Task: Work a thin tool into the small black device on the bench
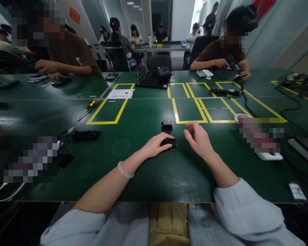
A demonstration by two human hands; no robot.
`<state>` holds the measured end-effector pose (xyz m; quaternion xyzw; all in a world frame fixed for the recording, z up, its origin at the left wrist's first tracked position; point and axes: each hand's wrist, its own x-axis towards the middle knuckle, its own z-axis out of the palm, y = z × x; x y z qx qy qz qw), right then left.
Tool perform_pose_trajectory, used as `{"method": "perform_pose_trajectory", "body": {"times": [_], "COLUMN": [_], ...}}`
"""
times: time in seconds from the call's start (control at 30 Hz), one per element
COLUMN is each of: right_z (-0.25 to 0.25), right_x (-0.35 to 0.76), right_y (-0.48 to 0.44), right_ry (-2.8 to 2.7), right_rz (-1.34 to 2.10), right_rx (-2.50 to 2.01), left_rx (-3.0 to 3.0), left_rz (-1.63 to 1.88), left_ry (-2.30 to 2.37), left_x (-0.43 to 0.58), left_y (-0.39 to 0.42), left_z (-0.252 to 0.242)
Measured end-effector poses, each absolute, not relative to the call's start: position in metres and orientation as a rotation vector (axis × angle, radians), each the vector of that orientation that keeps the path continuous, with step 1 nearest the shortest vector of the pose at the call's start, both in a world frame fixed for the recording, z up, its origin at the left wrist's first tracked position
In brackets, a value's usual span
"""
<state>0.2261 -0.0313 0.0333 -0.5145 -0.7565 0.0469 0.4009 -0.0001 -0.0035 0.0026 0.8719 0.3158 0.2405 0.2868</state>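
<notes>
My left hand (155,145) rests on the table with its thumb and fingers closed on a small flat black part (172,147). The fingers cover much of this part. Close to its right, my right hand (199,140) pinches a thin-shafted tool with a dark, rounded handle (192,131). The shaft points left towards the black part; I cannot tell whether its tip touches. Just beyond my hands, a small black block (166,124) stands on the green table (149,177).
A black strip-like part (86,135) and a yellow-black screwdriver (90,106) lie left. A blurred-out white-edged device (268,156) is right. Ahead are yellow tape outlines (191,122), a power screwdriver (226,92) with a cable, and a black bag-like item (155,77). Co-workers sit opposite.
</notes>
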Motion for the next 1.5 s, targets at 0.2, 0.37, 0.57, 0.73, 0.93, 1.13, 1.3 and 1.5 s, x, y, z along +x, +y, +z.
{"method": "perform_pose_trajectory", "body": {"times": [0.2, 0.37, 0.57, 0.73, 0.93, 1.13, 1.3, 1.5], "right_z": [0.0312, 0.0300, 0.0338, 0.0328, 0.0308, 0.0354, 0.0365, 0.0354], "right_x": [0.2270, 0.2263, 0.2257, 0.2266, 0.2270, 0.2260, 0.2262, 0.2266], "right_y": [-0.0304, -0.0295, -0.0312, -0.0314, -0.0296, -0.0307, -0.0322, -0.0319], "right_ry": [-1.908, -1.900, -1.919, -1.923, -1.917, -1.926, -1.930, -1.931], "right_rz": [0.107, 0.091, 0.112, 0.121, 0.078, 0.083, 0.125, 0.108], "right_rx": [-1.318, -1.308, -1.306, -1.326, -1.315, -1.324, -1.334, -1.320], "left_rx": [2.327, 2.324, 2.324, 2.323, 2.319, 2.322, 2.319, 2.320], "left_rz": [0.650, 0.647, 0.653, 0.649, 0.655, 0.656, 0.655, 0.652], "left_ry": [0.846, 0.845, 0.840, 0.846, 0.840, 0.837, 0.840, 0.849], "left_x": [-0.0004, -0.0008, -0.0007, -0.0001, 0.0003, 0.0000, -0.0002, -0.0002], "left_y": [-0.0030, -0.0026, -0.0036, -0.0037, -0.0033, -0.0038, -0.0041, -0.0043], "left_z": [0.0021, 0.0013, 0.0021, 0.0025, 0.0030, 0.0033, 0.0046, 0.0040]}}
